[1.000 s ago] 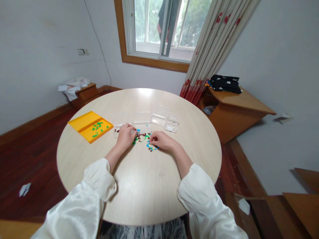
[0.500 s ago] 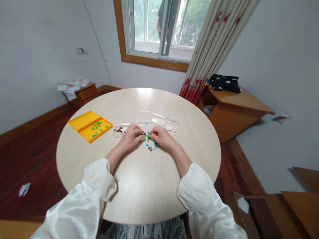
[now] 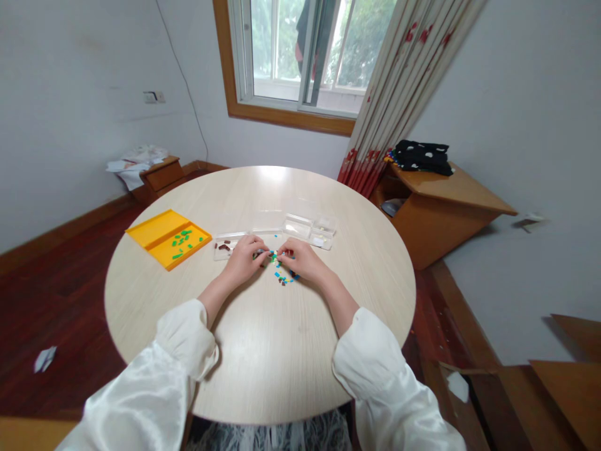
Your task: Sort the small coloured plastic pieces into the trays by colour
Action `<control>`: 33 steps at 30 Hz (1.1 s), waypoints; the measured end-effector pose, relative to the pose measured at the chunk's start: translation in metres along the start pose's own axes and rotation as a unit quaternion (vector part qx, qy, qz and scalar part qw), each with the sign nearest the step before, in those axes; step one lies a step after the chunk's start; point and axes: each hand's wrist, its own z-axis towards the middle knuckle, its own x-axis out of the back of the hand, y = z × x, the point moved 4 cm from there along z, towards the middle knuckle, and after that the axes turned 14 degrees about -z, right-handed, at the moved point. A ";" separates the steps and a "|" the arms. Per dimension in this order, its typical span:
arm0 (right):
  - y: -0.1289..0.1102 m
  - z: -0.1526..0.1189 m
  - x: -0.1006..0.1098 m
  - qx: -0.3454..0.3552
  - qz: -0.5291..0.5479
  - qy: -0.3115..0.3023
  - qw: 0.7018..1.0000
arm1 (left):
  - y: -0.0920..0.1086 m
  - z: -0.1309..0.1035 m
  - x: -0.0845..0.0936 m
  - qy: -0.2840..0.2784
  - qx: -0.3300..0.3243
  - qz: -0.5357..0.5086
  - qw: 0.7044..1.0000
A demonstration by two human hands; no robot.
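Fingers curled, my left hand (image 3: 245, 258) is closed at the left side of a small cluster of colored building bricks (image 3: 275, 256). My right hand (image 3: 301, 258) is closed at the cluster's right side, thumb and fingertips pinched together. The two sets of fingertips almost meet over the cluster, and the fingers hide much of it. Loose blue, yellow and brown bricks (image 3: 283, 277) lie on the table just in front of my right hand. Which single brick each hand pinches is too small to make out.
Behind my hands stand clear plastic trays (image 3: 298, 224), one holding brown bricks (image 3: 225, 246). An open yellow case (image 3: 154, 235) with several green bricks (image 3: 181, 238) lies at the left of the round table (image 3: 263, 351). A wooden cabinet (image 3: 436, 213) stands beyond the table's right side.
My right hand has shifted slightly left, its fingertips closer to those of my left hand over the bricks. The left hand has barely moved.
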 end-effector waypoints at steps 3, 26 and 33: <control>-0.005 -0.002 0.000 0.011 -0.011 -0.049 0.999 | -0.010 0.000 0.008 0.064 0.033 0.043 0.996; -0.009 -0.005 -0.005 0.041 -0.036 -0.115 0.992 | -0.012 -0.001 0.009 0.073 0.036 0.042 0.996; -0.008 -0.004 0.001 0.012 0.004 -0.064 0.998 | 0.002 -0.001 0.000 0.001 0.003 0.008 1.000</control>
